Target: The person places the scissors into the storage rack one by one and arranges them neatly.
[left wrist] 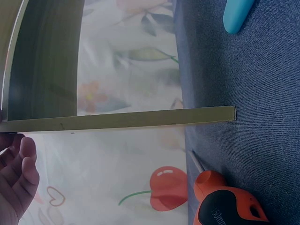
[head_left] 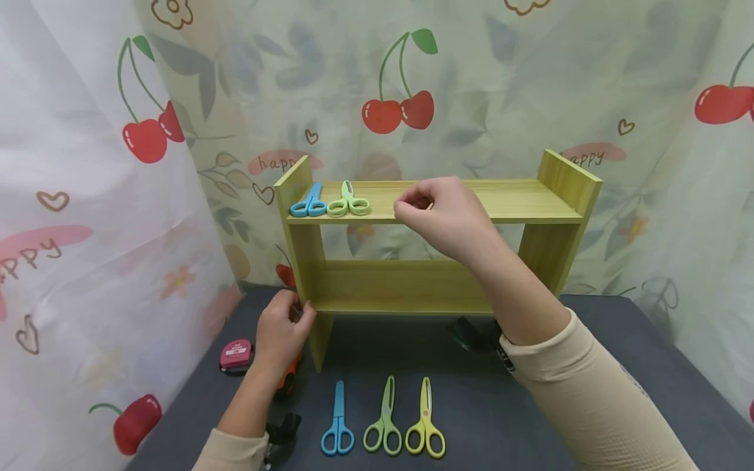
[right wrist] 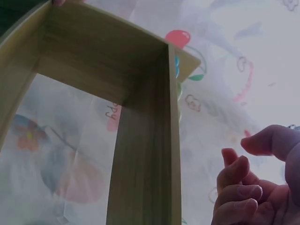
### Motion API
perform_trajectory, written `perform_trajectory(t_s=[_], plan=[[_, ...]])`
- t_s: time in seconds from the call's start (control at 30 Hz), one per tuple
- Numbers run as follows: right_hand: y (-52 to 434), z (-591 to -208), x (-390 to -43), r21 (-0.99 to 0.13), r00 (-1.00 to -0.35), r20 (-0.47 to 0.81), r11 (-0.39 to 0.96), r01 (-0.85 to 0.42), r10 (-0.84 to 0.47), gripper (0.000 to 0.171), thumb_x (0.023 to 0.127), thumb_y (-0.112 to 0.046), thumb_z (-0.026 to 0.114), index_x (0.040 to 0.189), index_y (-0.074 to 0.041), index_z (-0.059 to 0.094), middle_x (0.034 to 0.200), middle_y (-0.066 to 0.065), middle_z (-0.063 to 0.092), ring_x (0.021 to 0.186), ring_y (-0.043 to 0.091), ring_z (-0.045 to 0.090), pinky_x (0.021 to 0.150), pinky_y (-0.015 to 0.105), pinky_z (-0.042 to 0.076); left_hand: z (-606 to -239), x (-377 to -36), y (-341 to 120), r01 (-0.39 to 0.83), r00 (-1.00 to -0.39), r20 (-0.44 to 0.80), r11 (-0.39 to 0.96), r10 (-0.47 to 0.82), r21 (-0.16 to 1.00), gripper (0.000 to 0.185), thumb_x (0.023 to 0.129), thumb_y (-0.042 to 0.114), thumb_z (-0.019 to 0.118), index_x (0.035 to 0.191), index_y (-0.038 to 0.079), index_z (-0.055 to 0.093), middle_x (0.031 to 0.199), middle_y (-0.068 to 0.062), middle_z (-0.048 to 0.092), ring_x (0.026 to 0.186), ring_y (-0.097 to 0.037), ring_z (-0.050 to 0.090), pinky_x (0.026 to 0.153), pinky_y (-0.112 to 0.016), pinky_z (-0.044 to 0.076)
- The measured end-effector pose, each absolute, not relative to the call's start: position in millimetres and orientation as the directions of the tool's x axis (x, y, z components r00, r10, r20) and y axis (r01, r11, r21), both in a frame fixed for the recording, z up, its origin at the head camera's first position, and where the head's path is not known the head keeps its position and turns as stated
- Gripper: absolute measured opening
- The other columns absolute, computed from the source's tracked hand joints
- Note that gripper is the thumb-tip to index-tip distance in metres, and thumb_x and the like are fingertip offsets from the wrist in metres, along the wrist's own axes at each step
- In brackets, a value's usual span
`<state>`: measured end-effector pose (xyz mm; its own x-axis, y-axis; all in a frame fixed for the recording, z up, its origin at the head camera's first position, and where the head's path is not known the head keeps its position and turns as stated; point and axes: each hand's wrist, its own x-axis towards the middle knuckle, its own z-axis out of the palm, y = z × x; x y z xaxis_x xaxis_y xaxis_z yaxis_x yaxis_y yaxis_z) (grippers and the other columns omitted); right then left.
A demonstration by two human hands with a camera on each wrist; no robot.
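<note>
A wooden two-tier shelf [head_left: 406, 288] stands on the dark table. My left hand [head_left: 283, 330] grips the edge of its left side panel at the lower board, thumb on the front. In the left wrist view the fingers [left wrist: 29, 173] lie against that panel. My right hand [head_left: 450, 216] hovers before the upper board with fingers loosely bent. The right wrist view shows a gap between thumb and fingers, with nothing held. To its left on the upper board lie blue scissors [head_left: 309, 207] and light green scissors [head_left: 349, 206], side by side, handles toward me.
On the table in front lie blue scissors [head_left: 338, 428], green scissors [head_left: 384, 428] and yellow scissors [head_left: 425, 428] in a row. A pink tape measure [head_left: 237, 355] and an orange-and-black screwdriver [left wrist: 229, 206] sit left of the shelf. A printed curtain [head_left: 471, 78] hangs behind.
</note>
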<state>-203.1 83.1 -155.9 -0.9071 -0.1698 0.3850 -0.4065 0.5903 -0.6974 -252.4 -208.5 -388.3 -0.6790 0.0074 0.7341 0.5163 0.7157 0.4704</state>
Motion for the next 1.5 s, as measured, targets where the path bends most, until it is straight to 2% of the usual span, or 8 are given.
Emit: perform_trajectory(t_s=[0.13,0.27,0.47,0.67,1.2,1.5], plan=[[92.2,-165.6,-189.8,-0.691,-0.886,0.431,0.569,-0.446,-0.17,0.019,0.094,-0.025,0.065,0.103,-0.013,0.077,0.089,0.003,0.068,0.08,0.024,0.056,0.068,0.038,0.047,-388.7,-252.3,-208.3,0.519,-0.677,0.736,0.714,0.007,0.47,0.007,0.092,0.01,0.067,0.092,0.008,0.06,0.083,-0.005,0.058,0.068,-0.015,0.054,0.059,-0.032,0.05],[101.8,-173.4,-176.3,-0.693,-0.874,0.456,0.548,-0.469,-0.171,0.015,0.095,-0.023,0.066,0.101,-0.015,0.077,0.088,0.004,0.067,0.078,0.025,0.057,0.068,0.038,0.048,-389.1,-252.5,-208.2,0.527,-0.67,0.743,0.712,0.01,0.465,0.007,0.091,0.01,0.067,0.091,0.008,0.061,0.083,-0.004,0.058,0.068,-0.016,0.055,0.059,-0.033,0.05],[113.5,-181.0,-155.6,-0.675,-0.858,0.49,0.555,-0.486,-0.156,0.015,0.097,-0.025,0.066,0.101,-0.016,0.077,0.09,0.003,0.067,0.073,0.024,0.057,0.065,0.036,0.048,-389.9,-253.5,-207.8,0.535,-0.661,0.75,0.708,0.01,0.462,0.007,0.091,0.01,0.067,0.091,0.007,0.061,0.083,-0.005,0.058,0.068,-0.017,0.055,0.059,-0.033,0.051],[125.7,-191.8,-138.3,-0.673,-0.853,0.506,0.559,-0.484,-0.128,0.015,0.097,-0.027,0.068,0.103,-0.016,0.077,0.084,0.003,0.066,0.07,0.022,0.056,0.061,0.032,0.045,-390.6,-253.9,-207.3,0.535,-0.66,0.752,0.707,0.007,0.463,0.007,0.091,0.01,0.067,0.092,0.007,0.061,0.083,-0.005,0.058,0.068,-0.015,0.055,0.059,-0.032,0.051],[153.2,-225.9,-101.6,-0.68,-0.841,0.539,0.561,-0.471,-0.052,0.008,0.097,-0.02,0.07,0.102,-0.017,0.076,0.083,-0.002,0.069,0.065,0.019,0.056,0.058,0.027,0.046,-390.0,-255.1,-208.1,0.534,-0.656,0.755,0.711,0.006,0.459,0.007,0.091,0.009,0.067,0.091,0.006,0.06,0.082,-0.007,0.058,0.068,-0.017,0.055,0.059,-0.033,0.05],[166.0,-245.3,-89.6,-0.683,-0.827,0.562,0.55,-0.481,-0.026,0.009,0.095,-0.011,0.072,0.099,-0.018,0.075,0.079,-0.001,0.066,0.06,0.016,0.052,0.054,0.027,0.043,-391.6,-254.8,-208.1,0.539,-0.649,0.761,0.708,0.005,0.455,0.008,0.091,0.008,0.067,0.089,0.007,0.06,0.08,-0.005,0.056,0.067,-0.016,0.054,0.058,-0.034,0.049]])
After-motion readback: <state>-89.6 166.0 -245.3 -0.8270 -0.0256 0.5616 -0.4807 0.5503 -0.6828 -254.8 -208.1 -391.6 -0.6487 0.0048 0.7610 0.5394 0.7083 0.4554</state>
